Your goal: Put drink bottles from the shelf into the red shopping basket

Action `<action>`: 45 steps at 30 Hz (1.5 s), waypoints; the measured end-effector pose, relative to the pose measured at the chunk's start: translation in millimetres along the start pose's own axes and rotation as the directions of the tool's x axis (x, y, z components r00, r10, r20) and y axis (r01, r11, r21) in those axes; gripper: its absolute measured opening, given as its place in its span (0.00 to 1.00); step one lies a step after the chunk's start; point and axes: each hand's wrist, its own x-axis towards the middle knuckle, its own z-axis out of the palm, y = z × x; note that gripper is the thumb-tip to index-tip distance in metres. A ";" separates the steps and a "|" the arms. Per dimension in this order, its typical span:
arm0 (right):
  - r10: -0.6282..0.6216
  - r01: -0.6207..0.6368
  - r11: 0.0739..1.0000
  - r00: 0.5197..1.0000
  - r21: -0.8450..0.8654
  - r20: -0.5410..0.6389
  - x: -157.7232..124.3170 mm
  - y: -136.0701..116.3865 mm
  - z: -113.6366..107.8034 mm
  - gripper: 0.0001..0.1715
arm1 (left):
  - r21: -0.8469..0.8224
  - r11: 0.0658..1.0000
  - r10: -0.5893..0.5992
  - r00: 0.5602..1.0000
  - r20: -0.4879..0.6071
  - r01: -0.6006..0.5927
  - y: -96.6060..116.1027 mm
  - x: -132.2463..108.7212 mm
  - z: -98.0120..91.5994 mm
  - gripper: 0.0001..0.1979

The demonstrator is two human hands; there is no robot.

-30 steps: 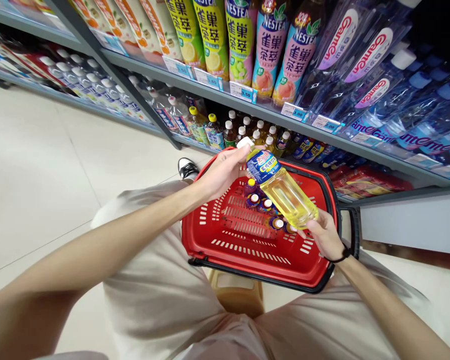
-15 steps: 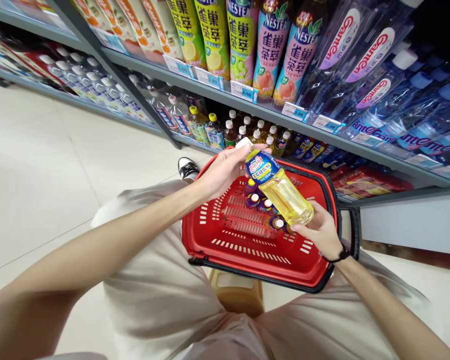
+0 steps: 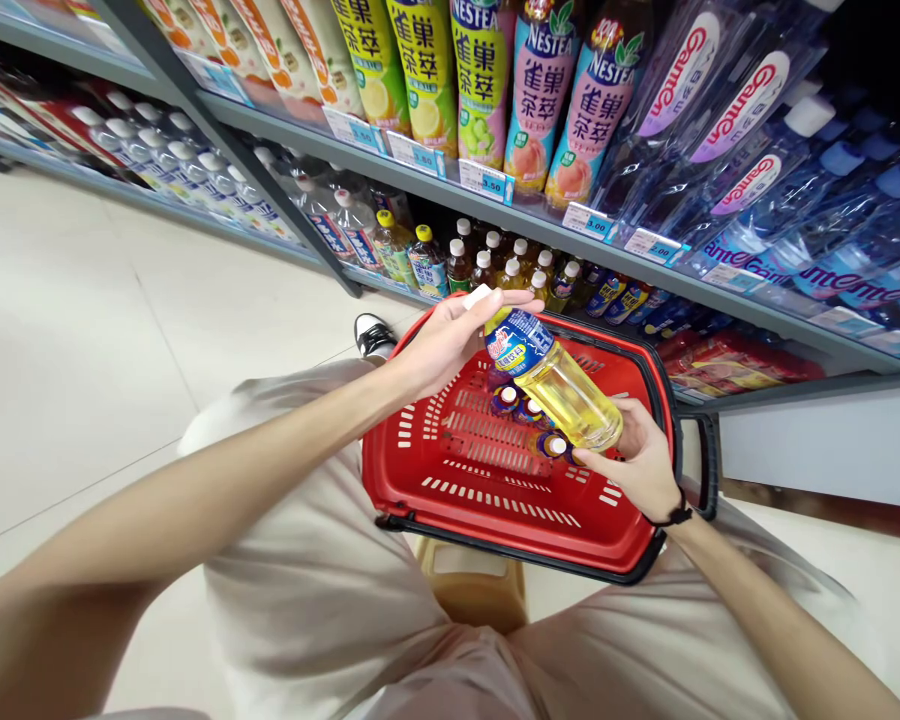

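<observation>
A drink bottle (image 3: 562, 388) with yellow liquid, a blue label and a white cap is held slantwise over the red shopping basket (image 3: 390, 478). My left hand (image 3: 457, 340) closes round its neck just below the cap, at the upper left. At the lower right, my right hand (image 3: 641, 458) grips the bottle's base between thumb and fingers. Below it, several small dark-labelled bottles (image 3: 506, 400) stand in the basket, partly hidden by the held bottle.
Shelves with tall NESTEA bottles (image 3: 525, 110) and large water bottles (image 3: 742, 110) rise ahead. Smaller bottles (image 3: 427, 262) fill the low shelf behind the basket. A tan stool (image 3: 472, 590) is between my legs; a black-and-white shoe (image 3: 375, 335) is left of the basket.
The bottle has turned about its long axis, so its label faces further left, and it has shifted slightly left. Both hands keep hold of it.
</observation>
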 end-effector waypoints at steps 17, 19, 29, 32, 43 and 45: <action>0.178 -0.189 0.971 0.980 0.148 0.088 4.8 -9.0 -6.0 0.27 | 0.096 0.995 0.004 1.000 0.016 -0.005 1.4 -0.3 -5.5 0.24; 0.194 -0.211 0.965 0.974 0.157 0.120 4.0 -8.5 -6.2 0.26 | 0.085 0.996 0.003 1.000 0.016 -0.004 1.4 -0.2 -4.5 0.26; 0.265 -0.307 0.912 0.947 0.272 0.183 4.6 -12.3 -8.3 0.33 | 0.020 1.000 -0.010 0.996 -0.084 0.011 -4.8 -0.8 -4.2 0.17; 0.282 -0.328 0.908 0.939 0.262 0.198 4.6 -11.4 -9.7 0.37 | 0.033 0.999 -0.012 0.995 -0.099 0.015 -5.2 -0.7 -4.3 0.17; 0.299 -0.351 0.915 0.921 0.200 0.247 5.0 -13.8 -7.1 0.46 | 0.095 0.995 -0.008 0.995 -0.099 0.018 -8.9 1.7 -7.2 0.18; 0.294 -0.339 0.918 0.929 0.204 0.224 5.5 -12.6 -7.3 0.47 | 0.093 0.995 -0.013 0.996 -0.085 0.021 -8.6 1.4 -6.6 0.18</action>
